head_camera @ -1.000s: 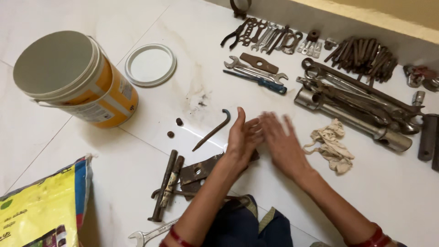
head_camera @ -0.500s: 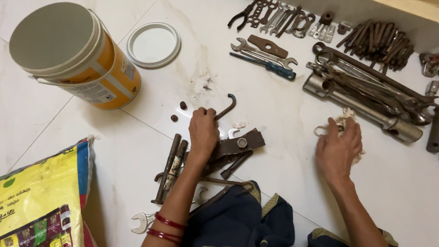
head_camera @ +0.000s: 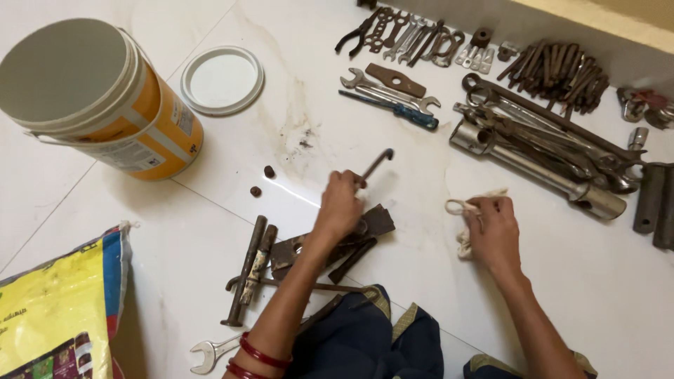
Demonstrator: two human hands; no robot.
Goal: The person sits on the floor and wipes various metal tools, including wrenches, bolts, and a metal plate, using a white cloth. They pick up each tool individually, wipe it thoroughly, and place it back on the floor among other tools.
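far left: tipped orange-and-white bucket with pale label; bottom left corner: yellow printed sack, blue-red edge.

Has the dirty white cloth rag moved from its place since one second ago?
Yes. The right hand lifted the dirty white cloth rag off the floor, away from the long steel tube socket, toward the person.

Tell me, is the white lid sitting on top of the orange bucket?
No. The white lid lies flat on the floor tiles beside the orange bucket, apart from it, and the bucket's mouth is uncovered.
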